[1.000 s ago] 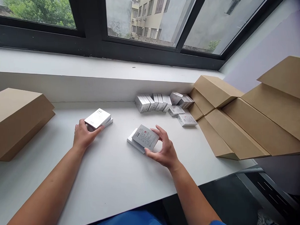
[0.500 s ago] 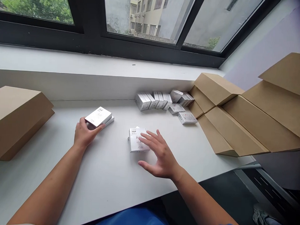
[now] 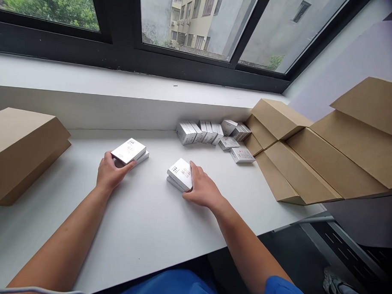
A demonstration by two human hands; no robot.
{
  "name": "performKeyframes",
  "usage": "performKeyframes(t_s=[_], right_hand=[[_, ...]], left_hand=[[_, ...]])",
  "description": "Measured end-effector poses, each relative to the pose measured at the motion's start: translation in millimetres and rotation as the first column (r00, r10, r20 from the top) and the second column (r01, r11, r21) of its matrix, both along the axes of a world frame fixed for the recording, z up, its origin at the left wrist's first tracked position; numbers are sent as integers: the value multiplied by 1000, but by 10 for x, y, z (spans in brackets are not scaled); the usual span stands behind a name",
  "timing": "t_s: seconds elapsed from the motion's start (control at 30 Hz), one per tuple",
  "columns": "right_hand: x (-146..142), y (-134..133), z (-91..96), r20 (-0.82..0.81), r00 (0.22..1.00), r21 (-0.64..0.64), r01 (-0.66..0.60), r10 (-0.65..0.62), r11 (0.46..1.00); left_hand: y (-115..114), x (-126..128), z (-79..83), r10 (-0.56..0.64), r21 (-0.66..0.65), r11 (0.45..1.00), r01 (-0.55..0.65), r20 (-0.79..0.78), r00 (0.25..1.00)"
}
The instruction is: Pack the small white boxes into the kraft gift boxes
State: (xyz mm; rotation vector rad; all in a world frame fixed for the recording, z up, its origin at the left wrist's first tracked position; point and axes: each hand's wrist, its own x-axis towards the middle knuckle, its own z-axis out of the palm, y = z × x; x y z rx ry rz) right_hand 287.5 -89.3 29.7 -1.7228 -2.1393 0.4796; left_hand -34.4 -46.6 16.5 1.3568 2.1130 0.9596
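My left hand [image 3: 110,172] is closed on a small white printed box [image 3: 129,150], thumb at its near edge and fingers at its left side. Under that box lies a second white box [image 3: 142,158], partly hidden. Over to the right, my right hand [image 3: 203,186] grips the right side of another white box [image 3: 180,174], its thumb at the near corner. This one rests on a lower white box [image 3: 174,183], and the two edges are nearly lined up. Whether my fingers also reach the lower boxes is hard to see.
Several white boxes [image 3: 199,132] lean in a row by the wall, with a few flat ones [image 3: 242,155] beside them. Folded brown cardboard [image 3: 314,168] stands at the right, and a brown carton [image 3: 22,149] at the left. A cable [image 3: 43,291] crosses the lower left corner.
My right hand, spread over the right-hand pair before, has closed on the upper box. That box has turned and now sits more squarely on the lower one. My left hand stays in place.
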Motion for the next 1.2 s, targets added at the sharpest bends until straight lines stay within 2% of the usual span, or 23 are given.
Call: performKeyframes(t_s=[0.07,0.13,0.17,0.23,0.27,0.3,0.33,0.47,0.53,0.6,0.63,0.67,0.7,0.73,0.77,0.83,0.9,0.97,1.07,1.2], right_hand=[[29,-1,22,-48,999,-15,23,-24,1000],[51,4,68,-230,969,-117,60,-86,991],[68,14,96,-369,922,-210,43,-120,977],[122,48,145,-628,746,-401,-68,-221,913],[153,68,155,-694,661,-468,-112,-286,877],[184,89,152,-714,609,-511,-115,-346,852],[211,105,137,-706,589,-532,-75,-393,843],[255,86,23,-656,599,-437,195,-459,878],[253,1,8,-677,612,-316,261,-409,912],[260,-129,43,-680,703,-41,250,-210,967],[273,-203,72,-640,766,127,181,-59,975],[294,-277,103,-560,822,269,65,101,961],[323,-346,132,-456,857,350,-77,241,934],[358,-407,158,-357,869,353,-216,344,910],[396,-459,179,-277,869,298,-329,410,896],[467,-532,211,-182,868,130,-444,462,886],[488,-573,239,-155,883,35,-443,443,896],[419,-592,259,-142,907,51,-393,396,918],[165,-580,247,-74,929,94,-355,362,930],[-96,-486,198,4,932,-38,-361,362,932]], left_hand=[[3,5,-2,4,-1,1000,-4,-6,1000],[5,6,-4,4,2,1000,-4,-10,1000],[5,5,-5,3,5,1000,-3,-10,1000],[3,0,-5,-3,8,1000,4,-7,1000],[0,-2,-4,-7,8,1000,7,-6,1000],[-2,-4,-3,-10,8,1000,11,-4,1000],[-5,-5,-2,-13,8,1000,13,-2,1000],[-10,2,3,-11,11,1000,11,0,1000],[-7,5,1,-10,13,1000,10,1,1000],[-3,3,-4,-10,12,1000,10,6,1000],[0,0,-8,-9,12,1000,9,10,1000],[3,-3,-11,-4,11,1000,3,16,1000],[6,-8,-15,6,12,1000,-6,23,1000],[10,-13,-20,19,12,1000,-20,32,999],[14,-18,-26,35,14,999,-35,40,999],[21,-26,-41,63,20,998,-64,51,997],[24,-29,-60,72,30,997,-74,58,996],[20,-22,-74,54,51,997,-57,64,997],[6,-1,-75,1,111,994,-8,63,998],[-1,18,-40,-62,135,989,60,9,998]])
